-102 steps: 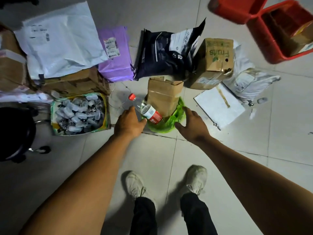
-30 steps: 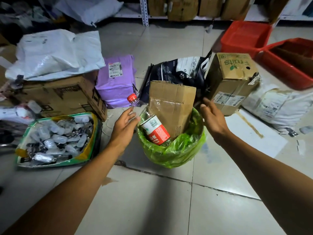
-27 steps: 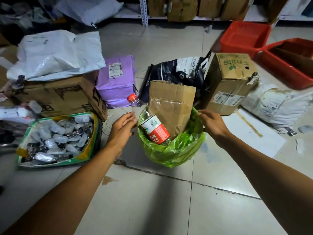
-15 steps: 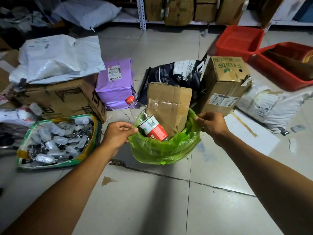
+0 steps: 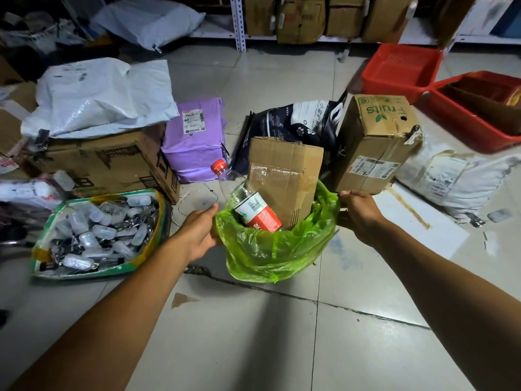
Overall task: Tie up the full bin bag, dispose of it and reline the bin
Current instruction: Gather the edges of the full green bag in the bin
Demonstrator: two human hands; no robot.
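Green bin bag (image 5: 270, 249), its rim gripped by left hand (image 5: 197, 232) and right hand (image 5: 361, 214), may tear on the protruding cardboard box (image 5: 284, 179) or spill the plastic bottle (image 5: 248, 204).

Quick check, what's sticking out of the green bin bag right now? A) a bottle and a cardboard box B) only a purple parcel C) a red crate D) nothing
A: a red-capped plastic bottle and a cardboard box stand up out of the green bin bag.
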